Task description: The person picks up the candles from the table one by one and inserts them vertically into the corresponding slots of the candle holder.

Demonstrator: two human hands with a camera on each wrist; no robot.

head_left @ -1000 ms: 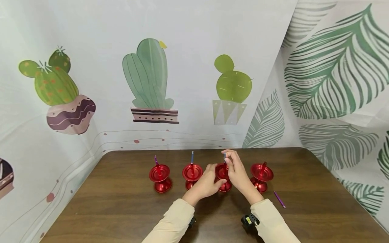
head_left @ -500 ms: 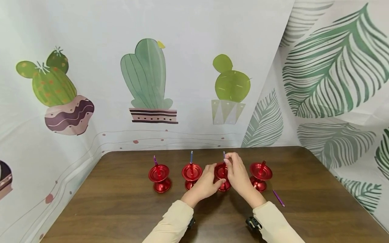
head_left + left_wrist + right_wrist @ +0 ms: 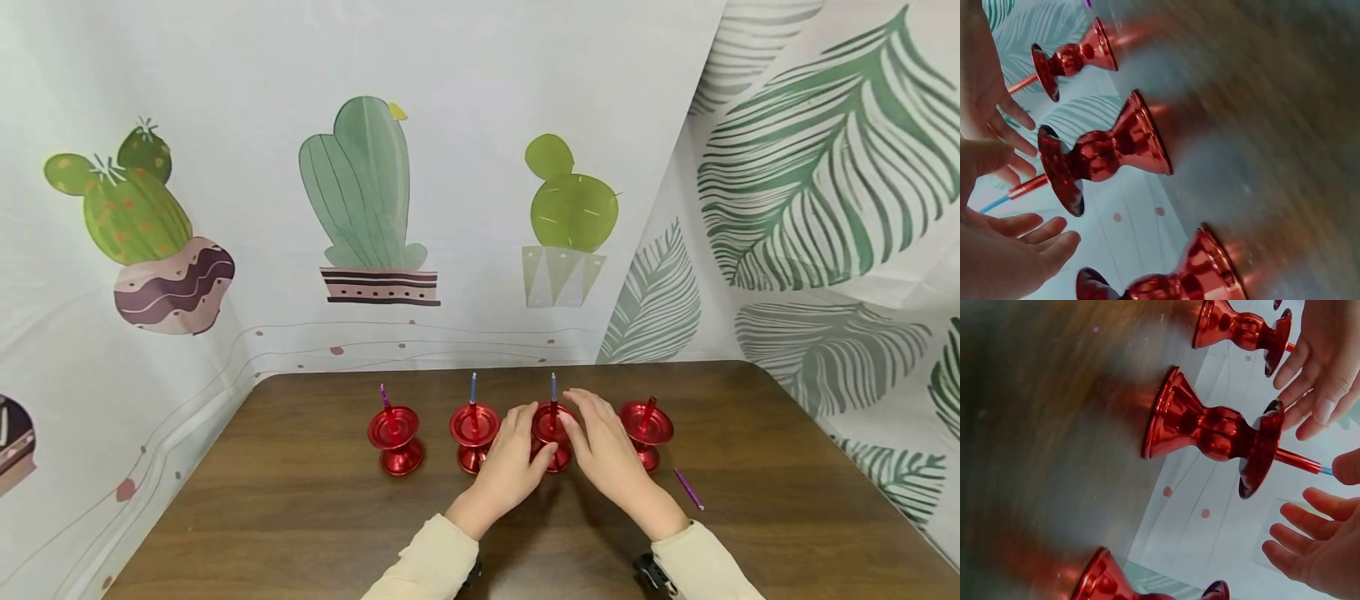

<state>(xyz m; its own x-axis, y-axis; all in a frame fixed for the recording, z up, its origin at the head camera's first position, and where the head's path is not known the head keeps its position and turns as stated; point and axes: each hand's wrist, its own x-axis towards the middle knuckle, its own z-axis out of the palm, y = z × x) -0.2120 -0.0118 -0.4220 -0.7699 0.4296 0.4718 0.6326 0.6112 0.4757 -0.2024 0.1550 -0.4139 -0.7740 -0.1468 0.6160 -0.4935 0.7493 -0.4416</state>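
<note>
Both hands curve loosely around the third red metal candle holder (image 3: 555,461), my left hand (image 3: 506,471) on its left and my right hand (image 3: 611,454) on its right. A thin blue candle (image 3: 553,388) stands upright in its tube, with nothing gripping it. In the left wrist view, the fingers (image 3: 1054,240) of the left hand lie relaxed beside the dish, apart from it. The right wrist view has the right hand's fingers (image 3: 1300,528) spread near the candle tube (image 3: 1297,460), the thumb close to the blue candle.
Left of the hands stand a holder (image 3: 473,457) with a blue candle and a holder (image 3: 401,457) with a purple candle (image 3: 385,395). On the right, another holder (image 3: 647,423) has a bare tube. A purple candle (image 3: 689,489) lies on the wooden table (image 3: 300,517).
My right hand has let go of the blue candle and moved down and right, its fingers spreading. The candle stays standing in the tube. My left hand remains at the holder's left side.
</note>
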